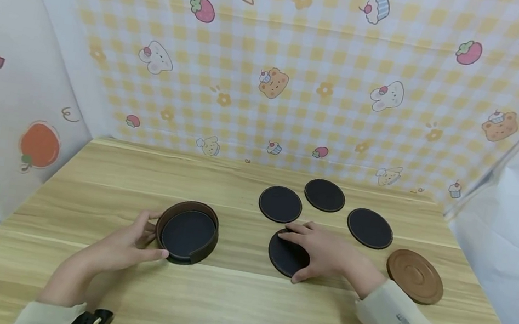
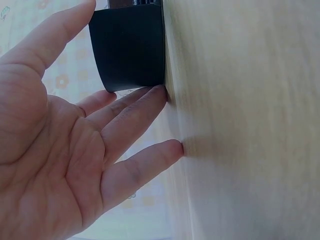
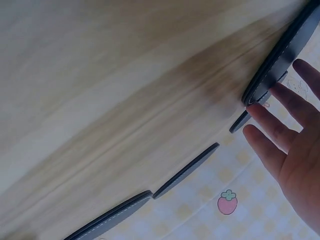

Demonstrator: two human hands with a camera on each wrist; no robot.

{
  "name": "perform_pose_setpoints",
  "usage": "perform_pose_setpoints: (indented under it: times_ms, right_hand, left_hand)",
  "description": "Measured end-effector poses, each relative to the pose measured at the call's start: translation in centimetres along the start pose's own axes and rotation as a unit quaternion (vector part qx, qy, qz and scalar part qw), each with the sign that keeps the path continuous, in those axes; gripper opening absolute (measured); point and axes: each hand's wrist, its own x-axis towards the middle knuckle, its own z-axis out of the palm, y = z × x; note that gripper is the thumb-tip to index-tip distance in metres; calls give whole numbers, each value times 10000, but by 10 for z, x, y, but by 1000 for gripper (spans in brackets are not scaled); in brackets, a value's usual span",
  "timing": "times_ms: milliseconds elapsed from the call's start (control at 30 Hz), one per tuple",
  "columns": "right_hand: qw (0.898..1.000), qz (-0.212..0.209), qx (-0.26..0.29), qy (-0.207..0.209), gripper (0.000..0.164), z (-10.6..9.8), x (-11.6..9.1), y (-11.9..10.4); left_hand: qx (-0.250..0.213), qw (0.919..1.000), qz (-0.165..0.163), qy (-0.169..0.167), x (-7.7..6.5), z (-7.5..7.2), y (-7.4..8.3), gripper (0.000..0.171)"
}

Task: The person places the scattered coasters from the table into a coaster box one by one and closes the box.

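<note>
On the left half of the table, a round dark holder [image 1: 212, 241] with a brown inner wall and a notch in its front rim has a black disc at its bottom. My left hand [image 1: 125, 248] holds the holder's left side, thumb at the front and fingers behind. In the left wrist view the holder's dark wall [image 2: 130, 47] stands between thumb and fingertips. Right of centre, my right hand [image 1: 324, 251] grips a round black coaster [image 1: 283, 254] by its edges, thumb near and fingers on the far side. Its stitched edge [image 3: 280, 60] shows in the right wrist view.
Behind my right hand lie three black coasters: left [image 1: 280, 204], back [image 1: 324, 195] and right [image 1: 369, 228]. A brown round lid-like disc [image 1: 415, 276] with a raised centre lies at the right. A patterned cloth [image 1: 246, 116] hangs along the table's back edge.
</note>
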Motion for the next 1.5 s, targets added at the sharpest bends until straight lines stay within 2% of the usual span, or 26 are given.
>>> perform_pose_setpoints:
  times_ms: [400, 1200, 1500]
  right_hand:
    - [10000, -11, -18, 34, 81, 0, 0, -3]
    - [9995, 218, 114, 206, 80, -4, 1, -10]
    - [9995, 155, 177, 227, 79, -5, 5, -17]
  left_hand:
    - [35, 10000, -51, -13, 0, 0, 0, 84]
    - [-51, 10000, -46, 20, 0, 0, 1, 82]
    - [-81, 10000, -47, 17, 1, 0, 0, 83]
